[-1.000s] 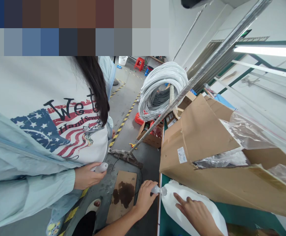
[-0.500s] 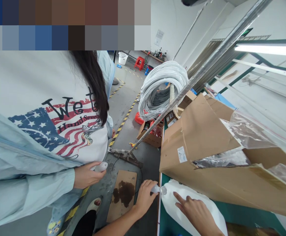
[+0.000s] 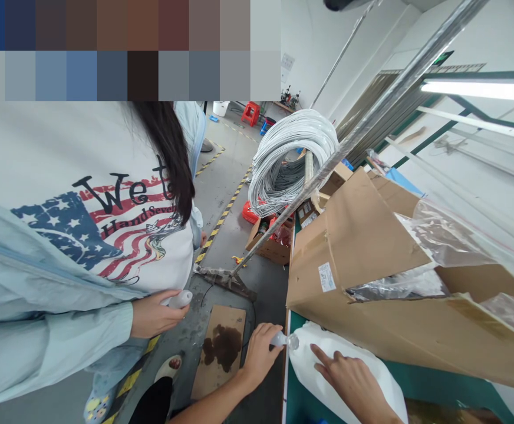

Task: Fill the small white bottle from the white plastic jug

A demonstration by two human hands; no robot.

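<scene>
My left hand (image 3: 260,356) is closed around a small translucent bottle (image 3: 278,339), its end against the clear mouth (image 3: 293,341) of a large white plastic jug (image 3: 305,377). The jug lies on its side on the green table top (image 3: 296,406), with its mouth at the table edge. My right hand (image 3: 352,380) is on the jug's upper side, index finger stretched toward the mouth and the other fingers curled against it; what lies under them is hidden. At left, another person's hand (image 3: 160,312) holds a similar translucent bottle (image 3: 180,299).
A large cardboard box (image 3: 328,247) with plastic bags stands behind the jug. A metal pole (image 3: 349,153) slants across the view, beside a coil of white tubing (image 3: 274,159). On the floor lies a stained cardboard sheet (image 3: 219,321). The other person (image 3: 106,235) stands close at left.
Almost nothing differs. Both my hands, the bottle and the jug stay in place; the other person's hand and bottle have shifted very slightly left.
</scene>
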